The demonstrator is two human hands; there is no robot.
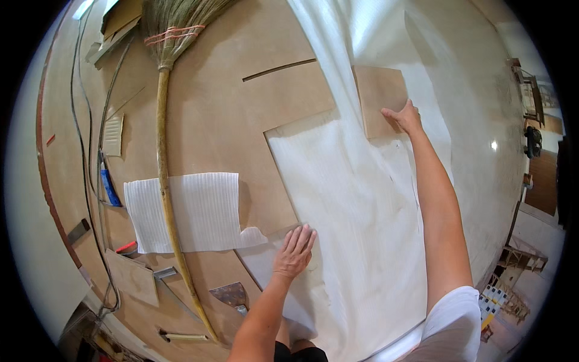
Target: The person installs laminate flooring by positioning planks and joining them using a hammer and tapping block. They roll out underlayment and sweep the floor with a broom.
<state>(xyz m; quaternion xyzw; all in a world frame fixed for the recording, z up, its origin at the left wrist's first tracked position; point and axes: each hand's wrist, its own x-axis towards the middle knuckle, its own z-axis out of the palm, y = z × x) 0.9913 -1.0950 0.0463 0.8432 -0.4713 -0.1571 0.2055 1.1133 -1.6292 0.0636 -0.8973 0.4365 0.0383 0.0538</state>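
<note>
Smooth, matt, wood-like panel (377, 92) here; white sheeting (362, 211) gleams softly; rough straw bristles (175, 36), smoother wooden handle (162, 133); that scraper blade (229, 294), dull metal!

Left hand (293, 252) palm down; right hand (408, 118) farther forward.

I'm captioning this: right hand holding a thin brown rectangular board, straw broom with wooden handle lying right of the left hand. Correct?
No: the head view shows the straw broom lying left of the left hand. The right hand holds the thin brown board.
</note>
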